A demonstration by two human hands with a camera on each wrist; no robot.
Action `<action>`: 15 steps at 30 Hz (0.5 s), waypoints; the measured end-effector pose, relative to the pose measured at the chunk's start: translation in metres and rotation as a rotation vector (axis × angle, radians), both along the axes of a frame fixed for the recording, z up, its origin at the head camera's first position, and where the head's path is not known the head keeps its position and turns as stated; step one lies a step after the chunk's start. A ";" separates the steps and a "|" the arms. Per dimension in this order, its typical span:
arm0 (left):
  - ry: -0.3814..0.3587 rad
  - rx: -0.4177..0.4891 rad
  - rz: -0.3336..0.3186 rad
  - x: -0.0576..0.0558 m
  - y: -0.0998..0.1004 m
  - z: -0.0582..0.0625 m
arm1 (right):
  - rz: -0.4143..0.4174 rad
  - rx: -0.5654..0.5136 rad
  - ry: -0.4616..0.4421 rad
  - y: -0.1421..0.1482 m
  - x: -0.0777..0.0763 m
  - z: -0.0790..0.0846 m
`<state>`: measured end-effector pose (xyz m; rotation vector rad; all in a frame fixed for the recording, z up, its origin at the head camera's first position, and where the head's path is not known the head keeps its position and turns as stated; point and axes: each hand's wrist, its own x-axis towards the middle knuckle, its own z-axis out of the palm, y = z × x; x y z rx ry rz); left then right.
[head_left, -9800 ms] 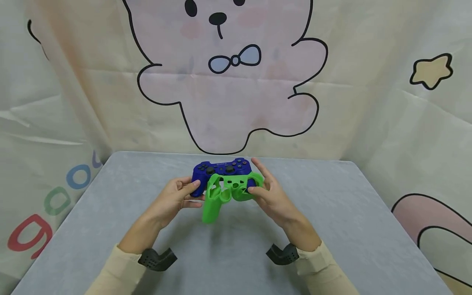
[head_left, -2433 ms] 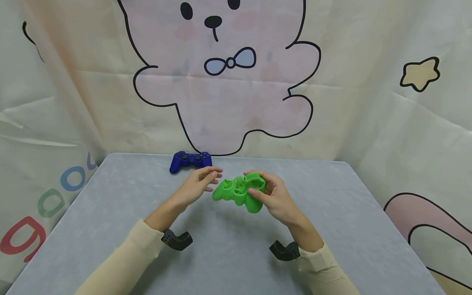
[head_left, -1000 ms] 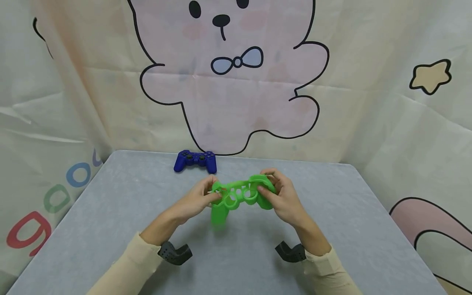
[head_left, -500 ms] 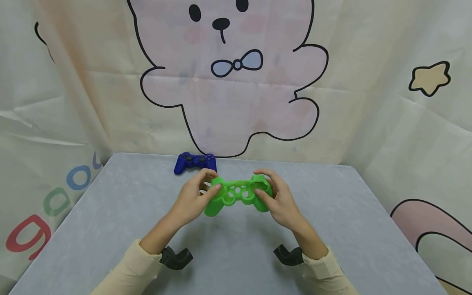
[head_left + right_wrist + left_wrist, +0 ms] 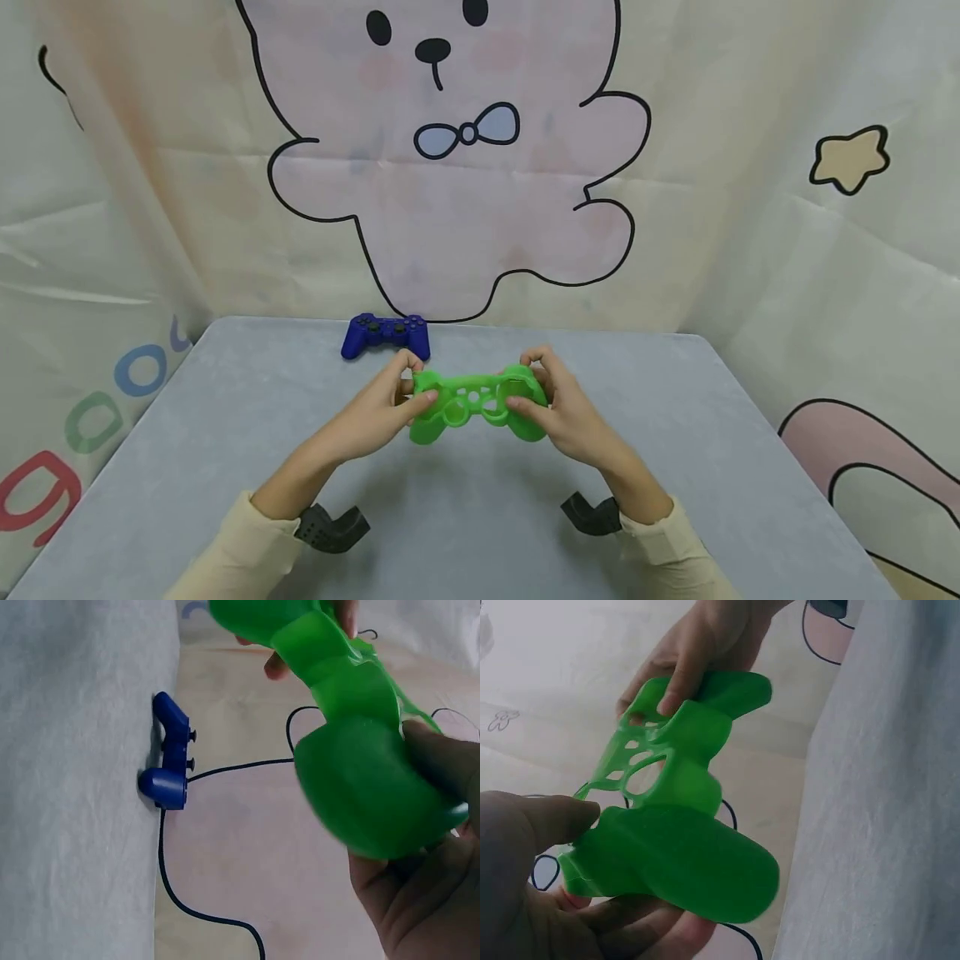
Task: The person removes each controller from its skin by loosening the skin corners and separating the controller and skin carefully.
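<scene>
A bright green silicone controller cover [image 5: 474, 398] with cut-out holes is held above the table between both hands. My left hand [image 5: 378, 414] pinches its left grip, thumb on the front and fingers behind. At the other end, my right hand [image 5: 573, 417] grips the cover the same way. In the left wrist view the green cover [image 5: 675, 780] looks hollow, with nothing seen inside it. A dark blue game controller [image 5: 386, 335] lies apart on the table near the back edge, beyond my left hand. The right wrist view also catches this blue controller [image 5: 172, 761].
A grey cloth-covered table [image 5: 465, 533] lies under the hands. Behind it hangs a pale curtain [image 5: 480, 217] with a cartoon bear, and a star curtain [image 5: 847, 292] stands at the right. Dark camera mounts [image 5: 332, 529] sit on both wrists.
Earlier, both hands held the blue controller together with the cover. Later it lay at the back of the table. The left hand took hold of the cover's left end, which is now levelled out.
</scene>
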<state>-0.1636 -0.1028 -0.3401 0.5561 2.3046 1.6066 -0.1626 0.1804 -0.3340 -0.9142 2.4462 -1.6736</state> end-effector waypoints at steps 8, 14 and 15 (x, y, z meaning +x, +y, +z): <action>-0.092 0.104 0.015 -0.003 0.008 0.001 | 0.022 -0.100 -0.168 0.010 -0.009 0.000; -0.353 0.309 -0.003 -0.008 0.018 -0.013 | -0.005 -0.095 -0.350 0.020 -0.016 -0.008; -0.375 0.323 -0.019 -0.007 0.019 -0.015 | -0.011 -0.092 -0.367 0.022 -0.016 -0.009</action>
